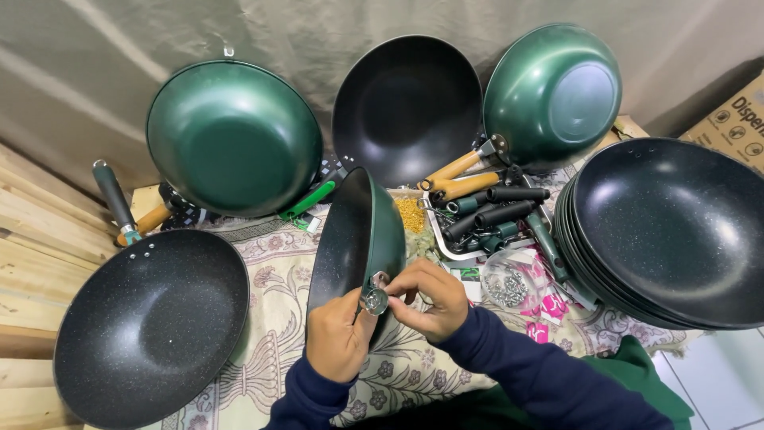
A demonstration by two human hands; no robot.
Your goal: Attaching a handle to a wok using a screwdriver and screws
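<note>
A green wok [358, 235] stands on edge above the patterned cloth [263, 334], its dark inside facing left and its green outside facing right. The left hand [338, 338] grips the lower rim, fingers curled around the edge. The right hand [426, 299] pinches a small silver metal bracket [374, 296] against that rim, thumb and fingertips closed on it; whether a screw is already in cannot be told.

The wok looks stiff and fairly heavy for 1 hand, and its smooth coated surface is probably slippery, so the rim seems the surest place to hold it. The bracket is tiny and light, easy to drop, and wants a fingertip pinch.

Around it lie 1 dark pan [151, 326] at left, 1 green wok with a handle [235, 139] behind it, 1 dark pan [406, 107] and 1 upturned green wok [553, 95] against the backdrop, and a stack of dark pans [668, 231] at right. A metal tray [446, 247] holds loose handles [493, 209], with a clear bag of screws [509, 285] just beside.
</note>
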